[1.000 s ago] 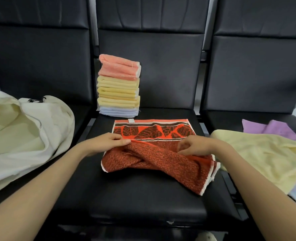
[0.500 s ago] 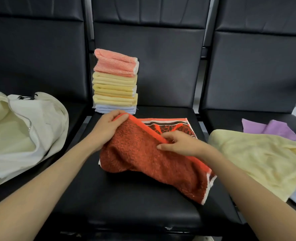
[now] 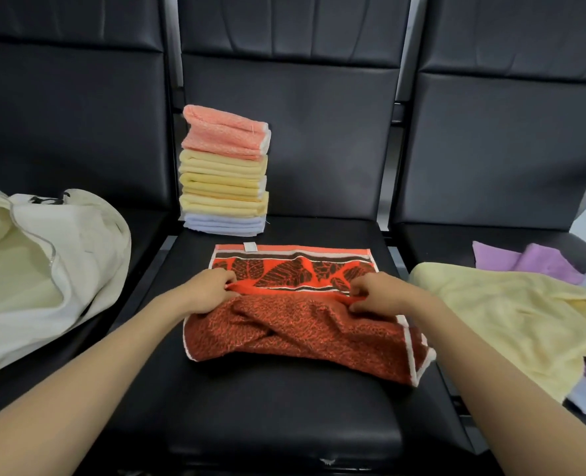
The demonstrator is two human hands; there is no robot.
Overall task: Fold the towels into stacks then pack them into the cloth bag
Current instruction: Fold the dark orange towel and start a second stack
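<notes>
An orange-red towel (image 3: 295, 324) with a dark leaf pattern lies partly folded on the middle black seat (image 3: 284, 407). My left hand (image 3: 205, 292) pinches its folded edge on the left, and my right hand (image 3: 377, 292) pinches the same edge on the right. The near half is bunched and wrinkled toward me. Behind it, at the seat's back left, stands a stack of folded towels (image 3: 224, 173): pink on top, yellow below, pale blue at the bottom. The cream cloth bag (image 3: 44, 262) lies open on the left seat.
Unfolded towels lie heaped on the right seat: a pale yellow one (image 3: 504, 321) over purple ones (image 3: 539, 261) and a light blue one. Black seat backs rise behind all three seats. A gap with a metal bar separates the seats.
Half a second ago the near half was lifted and carried toward the back. Now both hands have drawn back toward me and hold the fold at mid-towel, leaf pattern showing again.
</notes>
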